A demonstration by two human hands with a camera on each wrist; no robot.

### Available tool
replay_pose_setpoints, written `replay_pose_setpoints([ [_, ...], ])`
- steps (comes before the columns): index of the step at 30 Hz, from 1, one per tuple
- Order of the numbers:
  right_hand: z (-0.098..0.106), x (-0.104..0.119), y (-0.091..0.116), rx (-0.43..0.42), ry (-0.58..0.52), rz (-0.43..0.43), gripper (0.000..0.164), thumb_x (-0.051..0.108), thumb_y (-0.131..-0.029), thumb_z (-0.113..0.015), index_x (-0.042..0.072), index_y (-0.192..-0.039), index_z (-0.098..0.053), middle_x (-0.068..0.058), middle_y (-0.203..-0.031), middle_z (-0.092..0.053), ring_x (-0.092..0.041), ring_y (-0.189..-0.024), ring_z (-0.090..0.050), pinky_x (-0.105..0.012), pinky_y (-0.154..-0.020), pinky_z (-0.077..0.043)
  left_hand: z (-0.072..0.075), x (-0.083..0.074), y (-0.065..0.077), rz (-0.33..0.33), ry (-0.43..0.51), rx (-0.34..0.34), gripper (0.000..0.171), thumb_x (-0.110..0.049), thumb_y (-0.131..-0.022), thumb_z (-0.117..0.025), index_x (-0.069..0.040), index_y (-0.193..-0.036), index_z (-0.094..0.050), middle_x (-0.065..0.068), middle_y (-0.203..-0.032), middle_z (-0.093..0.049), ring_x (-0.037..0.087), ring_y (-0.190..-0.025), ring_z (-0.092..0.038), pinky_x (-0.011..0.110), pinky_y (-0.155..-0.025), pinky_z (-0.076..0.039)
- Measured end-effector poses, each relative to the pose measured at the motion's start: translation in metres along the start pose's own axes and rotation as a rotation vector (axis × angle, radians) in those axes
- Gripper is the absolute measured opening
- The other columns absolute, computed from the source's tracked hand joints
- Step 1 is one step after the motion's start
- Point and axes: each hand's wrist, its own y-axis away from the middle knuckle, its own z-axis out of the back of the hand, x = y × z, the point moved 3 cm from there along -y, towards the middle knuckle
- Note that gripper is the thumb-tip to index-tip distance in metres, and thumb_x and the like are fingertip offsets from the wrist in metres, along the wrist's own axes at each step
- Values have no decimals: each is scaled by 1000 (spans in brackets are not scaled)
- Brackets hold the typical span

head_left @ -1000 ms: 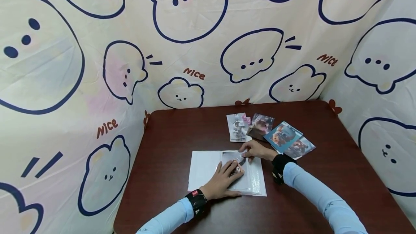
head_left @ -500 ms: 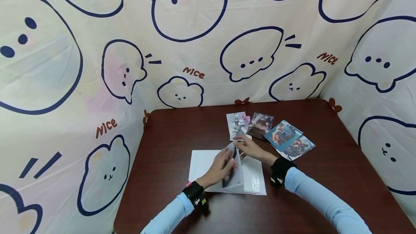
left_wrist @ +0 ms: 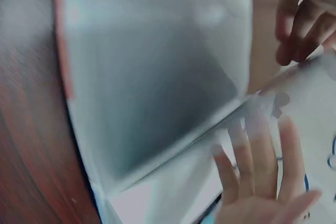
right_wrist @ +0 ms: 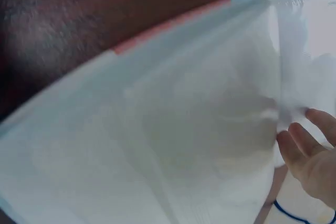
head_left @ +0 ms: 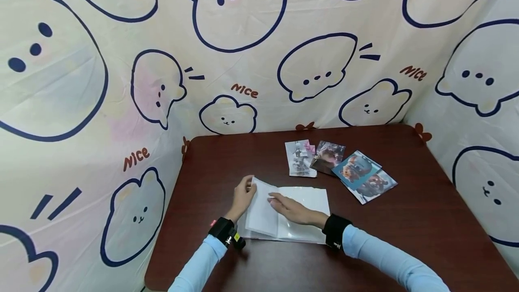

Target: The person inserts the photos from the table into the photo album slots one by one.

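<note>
A white photo album [head_left: 306,226] with clear sleeve pages lies open on the table. At the upper left, my left hand [head_left: 242,198] pinches the top corner of a raised page [head_left: 261,215]. That page stands tilted over the left half of the album. Across the album's middle reaches my right hand [head_left: 298,211], its fingers extended beside the raised page. In the left wrist view, the left hand [left_wrist: 310,22] has its fingertips at the page edge, and the right hand [left_wrist: 262,177] shows spread fingers. The right wrist view shows the right hand [right_wrist: 315,156] at the page's edge.
Beyond the album, several picture cards lie on the brown table [head_left: 215,161]: a pale one [head_left: 299,159], a dark one [head_left: 328,157], a blue-bordered one [head_left: 356,169] and another partly under it [head_left: 375,185]. A cartoon-printed cloth [head_left: 239,75] hangs behind.
The page with a picture in its sleeve has been lifted and turned to the left. My left hand moved left with the page; the right hand shifted left and down over the album.
</note>
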Motion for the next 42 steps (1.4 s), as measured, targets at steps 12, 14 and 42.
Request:
replay_pose_setpoints([
  [12,-26,-12,0,-20,495,242,40,25,-108,-53,-2,-137,-62,-24,-143,-61,-43,-136,-55,-58,-111,-44,-1,39,4,46,-234,-90,40,3,-97,-64,4,-136,-57,19,-103,-62,26,-85,-59,34,-72,-46],
  [14,-26,-12,0,-17,482,250,39,23,-107,-55,-2,-136,-62,-24,-143,-61,-43,-136,-55,-57,-111,-44,-2,40,5,50,-262,-98,40,4,-97,-64,4,-136,-57,20,-106,-58,28,-90,-55,39,-77,-44],
  [42,98,-86,-59,-401,840,-48,46,33,-96,-74,-4,-122,-64,-26,-124,-65,-44,-114,-63,-54,-95,-54,-71,21,28,-640,-793,108,22,-19,-103,-64,-14,-124,-69,10,-134,-65,27,-133,-57,44,-111,-47],
])
